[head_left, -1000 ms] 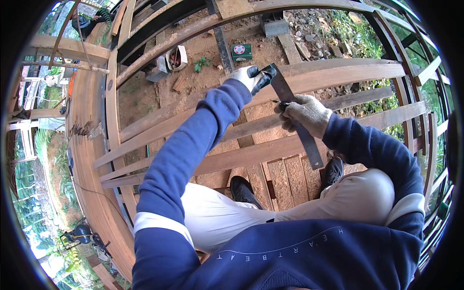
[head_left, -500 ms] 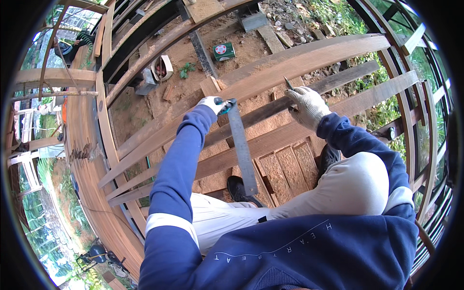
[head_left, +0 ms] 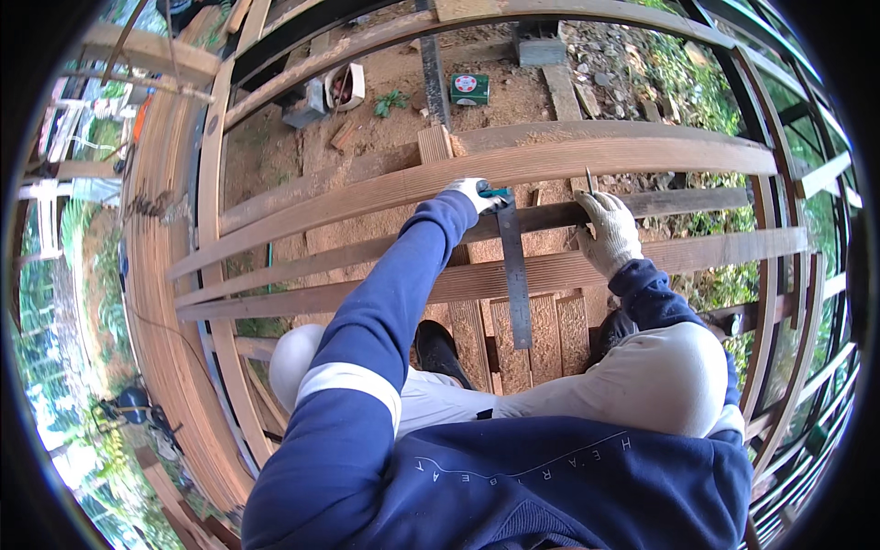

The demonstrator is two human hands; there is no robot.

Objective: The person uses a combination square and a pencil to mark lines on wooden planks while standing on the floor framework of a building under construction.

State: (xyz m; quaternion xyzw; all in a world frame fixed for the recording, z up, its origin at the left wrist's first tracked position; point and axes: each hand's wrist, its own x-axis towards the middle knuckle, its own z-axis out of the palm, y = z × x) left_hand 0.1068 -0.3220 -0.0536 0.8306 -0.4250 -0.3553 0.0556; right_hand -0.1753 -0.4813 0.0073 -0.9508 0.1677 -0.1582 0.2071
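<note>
My left hand [head_left: 477, 194], in a white work glove, is closed round the teal handle of a square [head_left: 516, 284]. Its long metal blade points toward me, above the boards and across them. A light brown board [head_left: 367, 202] lies just beyond that hand. My right hand [head_left: 610, 229], gloved too, is closed on a thin pointed tool [head_left: 588, 179] with its tip upward; whether it is a pencil cannot be made out. That hand is over the right part of a dark narrow board [head_left: 678, 202]. Nearer to me runs another brown board [head_left: 587, 269].
Short planks [head_left: 513, 362] lie between my shoes. A stack of long boards [head_left: 156, 302] runs along the left. Beyond the boards, a green box [head_left: 469, 89] and an open carton [head_left: 346, 88] sit on sawdust-covered ground. Metal and wood framing [head_left: 765, 101] rises at the right.
My left hand has brought the square to the right along the boards, closer to my right hand. The blade hangs straighter toward me. The view has also shifted. Both hands keep their hold.
</note>
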